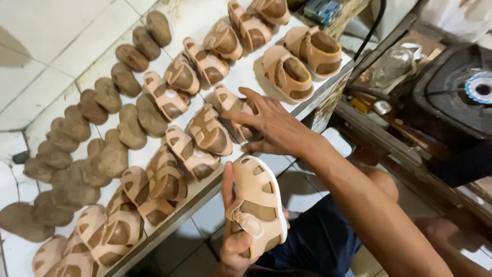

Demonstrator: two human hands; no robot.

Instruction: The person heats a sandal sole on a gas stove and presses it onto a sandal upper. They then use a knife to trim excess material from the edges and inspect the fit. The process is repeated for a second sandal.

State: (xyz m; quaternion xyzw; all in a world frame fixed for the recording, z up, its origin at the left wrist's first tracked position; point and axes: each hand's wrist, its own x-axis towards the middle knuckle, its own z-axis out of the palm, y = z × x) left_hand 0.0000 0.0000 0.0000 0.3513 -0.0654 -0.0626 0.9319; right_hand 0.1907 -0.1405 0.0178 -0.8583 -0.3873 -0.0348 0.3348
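Observation:
My left hand (233, 241) grips a small beige child's sandal with a white sole (258, 202), held upright in front of the shelf edge. My right hand (271, 125) reaches out with fingers spread and rests on a beige sandal upper (237, 109) near the shelf's front edge. Around it lie several more beige sandal uppers (207, 131) mounted on brown lasts, in rows across the white tiled shelf (241, 77). Bare brown shoe lasts (110, 95) line the shelf's far side.
Two larger sandals with soles (287, 72) sit at the shelf's right end. A gas burner (479, 87) and a glass jar (390, 66) stand on a dark wooden bench at right. My knees in dark blue cloth (320, 236) are below, over the tiled floor.

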